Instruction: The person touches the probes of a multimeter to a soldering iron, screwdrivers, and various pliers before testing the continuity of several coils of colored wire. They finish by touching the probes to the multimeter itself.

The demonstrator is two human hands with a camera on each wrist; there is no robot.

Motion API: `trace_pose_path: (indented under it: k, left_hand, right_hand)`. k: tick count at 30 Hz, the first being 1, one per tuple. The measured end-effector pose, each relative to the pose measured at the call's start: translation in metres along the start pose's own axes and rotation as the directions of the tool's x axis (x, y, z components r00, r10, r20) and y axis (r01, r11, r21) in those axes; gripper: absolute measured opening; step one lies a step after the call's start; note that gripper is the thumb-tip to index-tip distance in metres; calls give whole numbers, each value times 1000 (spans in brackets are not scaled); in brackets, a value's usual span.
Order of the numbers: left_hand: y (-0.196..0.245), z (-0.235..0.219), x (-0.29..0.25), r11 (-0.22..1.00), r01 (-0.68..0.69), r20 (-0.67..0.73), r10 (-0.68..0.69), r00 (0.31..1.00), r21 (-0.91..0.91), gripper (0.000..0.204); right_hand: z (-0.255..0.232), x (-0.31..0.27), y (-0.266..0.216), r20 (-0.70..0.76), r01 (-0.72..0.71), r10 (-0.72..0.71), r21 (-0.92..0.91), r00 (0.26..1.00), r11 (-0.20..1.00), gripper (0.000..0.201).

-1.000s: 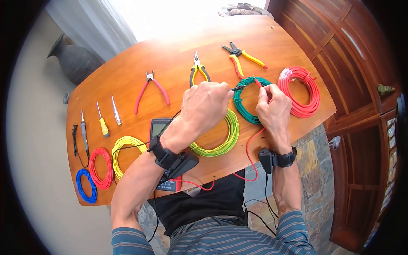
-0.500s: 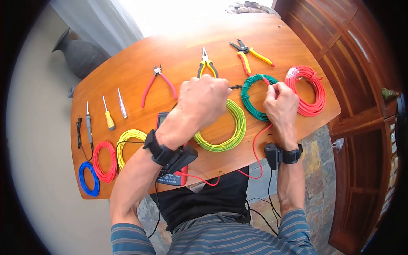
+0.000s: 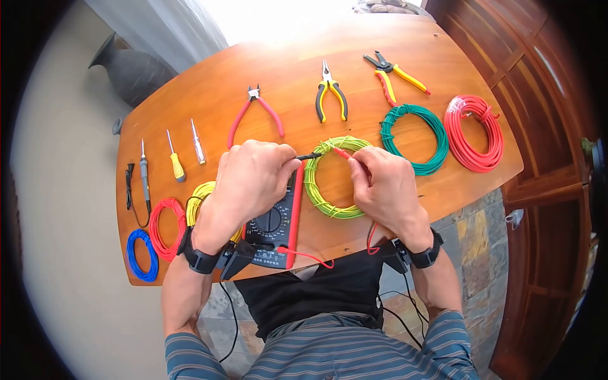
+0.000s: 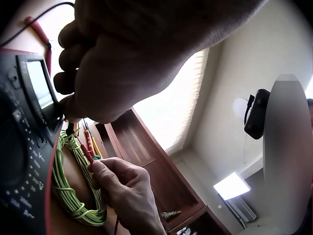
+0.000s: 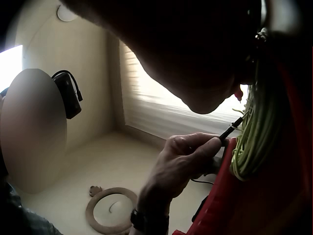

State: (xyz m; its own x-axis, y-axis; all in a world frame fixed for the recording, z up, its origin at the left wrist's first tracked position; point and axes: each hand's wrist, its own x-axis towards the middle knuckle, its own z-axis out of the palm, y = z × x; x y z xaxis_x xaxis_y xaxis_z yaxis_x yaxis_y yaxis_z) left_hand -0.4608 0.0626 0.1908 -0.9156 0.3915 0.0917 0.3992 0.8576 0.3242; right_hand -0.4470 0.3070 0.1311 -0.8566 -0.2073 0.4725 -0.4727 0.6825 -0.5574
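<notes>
My left hand (image 3: 256,177) pinches a black test probe (image 3: 309,156), its tip at the top of the yellow-green wire coil (image 3: 312,196). From the other side, my right hand (image 3: 389,187) pinches a red test probe (image 3: 342,153), pointing at the same part of the coil. In the right wrist view the black probe (image 5: 232,128) reaches the strands of the coil (image 5: 259,132). Partly under my left hand lies a red-edged multimeter (image 3: 269,218), a red lead (image 3: 310,256) plugged into its lower end. The left wrist view shows its screen (image 4: 41,85) beside the coil.
Behind my hands lie red-handled cutters (image 3: 272,114), long-nose pliers (image 3: 325,88) and wire strippers (image 3: 405,76). Green (image 3: 437,136) and red (image 3: 494,139) coils sit right. To the left are yellow, red and blue (image 3: 142,256) coils, two screwdrivers and a soldering iron (image 3: 145,177).
Both hands have moved from the green coil, left and nearer my body, to the yellow-green coil, still holding the probes. The multimeter's dial has come into view. The head view has shifted slightly.
</notes>
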Motion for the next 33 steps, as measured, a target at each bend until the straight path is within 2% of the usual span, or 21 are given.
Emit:
trace_pose_path:
  k: [2, 4, 6, 11, 13, 16, 17, 19, 20, 21, 22, 23, 25, 26, 27, 29, 31, 33]
  left_hand:
    - [1, -2, -2, 1000, -12, -14, 12, 1000, 5, 16]
    - [1, -3, -4, 993, -22, -39, 18, 999, -118, 15]
    - [-1, -2, -5, 994, -16, -40, 12, 999, -112, 16]
    - [1, -6, -9, 999, -1, -59, -1, 998, -41, 18]
    - [3, -10, -12, 988, -7, -62, -3, 998, -153, 14]
    - [0, -10, -16, 969, -8, -68, -10, 998, -249, 14]
    - [-1, -12, -19, 970, 5, -72, -23, 997, -243, 14]
    - [-4, -19, -26, 987, -18, -150, -6, 989, -159, 15]
    - [-8, -25, -32, 992, -22, -235, -7, 972, -124, 15]
    - [-9, -36, -41, 993, -1, -231, -27, 973, -117, 15]
    - [-8, -51, -51, 974, 70, -314, -137, 939, -216, 14]
    - [-11, -61, -62, 940, 125, -387, -249, 888, -317, 13]
    - [-26, -70, -85, 918, 116, -515, -313, 798, -379, 11]
    - [-30, -79, -99, 898, 190, -488, -382, 785, -397, 11]
    - [-32, -83, -109, 898, 202, -492, -390, 778, -392, 11]
    - [-34, -86, -129, 914, 228, -547, -387, 742, -336, 11]
    - [-32, -87, -146, 898, 271, -534, -426, 731, -346, 11]
    - [-35, -84, -159, 889, 330, -458, -449, 767, -318, 11]
  right_hand:
    - [-1, 1, -4, -15, -25, 26, 38, 1000, 999, 6]
    - [-2, 4, -9, -28, -51, 53, 77, 998, 996, 6]
    - [-3, 8, -14, -18, -41, 45, 175, 999, 984, 10]
    - [12, 8, -12, -33, -15, 17, 64, 999, 998, 11]
    - [13, 8, -12, -30, -19, 20, 41, 999, 999, 12]
    - [11, 9, -16, -33, -14, 17, 75, 999, 997, 13]
    - [11, 8, -16, -18, -38, 39, 37, 999, 999, 14]
    - [9, 8, -17, 7, -50, 50, 17, 999, 999, 14]
    - [6, 8, -18, 3, -80, 80, -40, 997, 996, 13]
    - [3, 8, -19, -3, -111, 111, -96, 994, 989, 13]
    - [2, 7, -20, 9, -105, 106, -79, 994, 991, 13]
    - [0, 6, -21, -33, -109, 108, -44, 994, 993, 12]
    - [2, 1, -27, -68, -108, 108, 5, 992, 994, 12]
    - [4, -4, -31, -63, -118, 121, 50, 991, 992, 11]
    - [5, -8, -34, -57, -128, 134, 96, 989, 987, 10]
    - [11, -18, -29, -8, -87, 87, 59, 996, 994, 9]
    - [12, -21, -21, -2, -21, 21, -167, 1000, 986, 8]
    - [6, -17, -11, -7, 7, -8, -191, 1000, 981, 7]
